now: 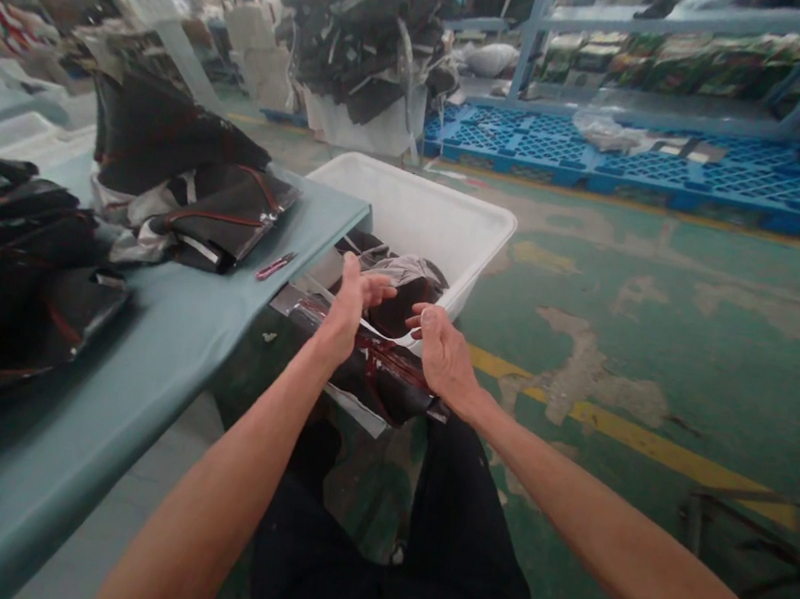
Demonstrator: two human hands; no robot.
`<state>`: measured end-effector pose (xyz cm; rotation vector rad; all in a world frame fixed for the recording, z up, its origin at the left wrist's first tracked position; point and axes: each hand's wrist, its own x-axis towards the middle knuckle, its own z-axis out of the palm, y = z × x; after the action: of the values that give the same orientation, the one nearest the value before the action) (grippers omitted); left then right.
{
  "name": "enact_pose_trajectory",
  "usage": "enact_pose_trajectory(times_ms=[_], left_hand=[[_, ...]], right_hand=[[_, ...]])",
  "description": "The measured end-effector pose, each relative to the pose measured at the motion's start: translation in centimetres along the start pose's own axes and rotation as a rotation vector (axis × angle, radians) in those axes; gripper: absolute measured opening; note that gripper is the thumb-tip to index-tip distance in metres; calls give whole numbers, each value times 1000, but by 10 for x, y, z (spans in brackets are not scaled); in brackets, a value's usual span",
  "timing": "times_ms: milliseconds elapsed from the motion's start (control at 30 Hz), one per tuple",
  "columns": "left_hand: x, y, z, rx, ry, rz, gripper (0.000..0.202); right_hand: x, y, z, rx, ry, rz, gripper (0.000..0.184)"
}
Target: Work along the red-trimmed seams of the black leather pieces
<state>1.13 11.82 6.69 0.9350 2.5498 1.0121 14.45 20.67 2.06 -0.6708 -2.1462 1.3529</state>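
Observation:
My left hand [353, 310] is raised near the table corner, its fingers stretched out and apart, holding nothing that I can see. My right hand [443, 355] is opposite it, palm turned inward, with loosely bent, parted fingers. Just below both hands lies a dark fabric piece [379, 377] with red trim and a shiny, plastic-like edge, at the near side of a white plastic bin [452, 209]. Inside the bin are black and grey fabric goods [405, 290]. Whether either palm touches the dark piece is hard to tell.
A blue-green table [211, 341] on the left bears dark fabric bundles [185, 164] and small pink-handled snips [275, 266]. Behind the bin rises a heap of black goods [360, 20]. Blue pallets [516, 141] stand under a rack; a metal frame [744, 526] is at right.

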Motion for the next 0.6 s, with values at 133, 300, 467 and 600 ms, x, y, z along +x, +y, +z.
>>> enact_pose_trajectory(times_ms=[133,300,467,600], left_hand=[[-15,-4,4,104,203,141,71],[-29,-16,18,354,83,189,58],[-2,-28,-8,-492,47,-70,84],[-5,-38,-18,-584,147,-11,72]], right_hand=[[-1,0,-2,49,35,12,75],[2,0,-1,24,-53,38,81],[1,-3,-3,-34,-124,30,77],[0,-5,-5,-101,-133,33,64]])
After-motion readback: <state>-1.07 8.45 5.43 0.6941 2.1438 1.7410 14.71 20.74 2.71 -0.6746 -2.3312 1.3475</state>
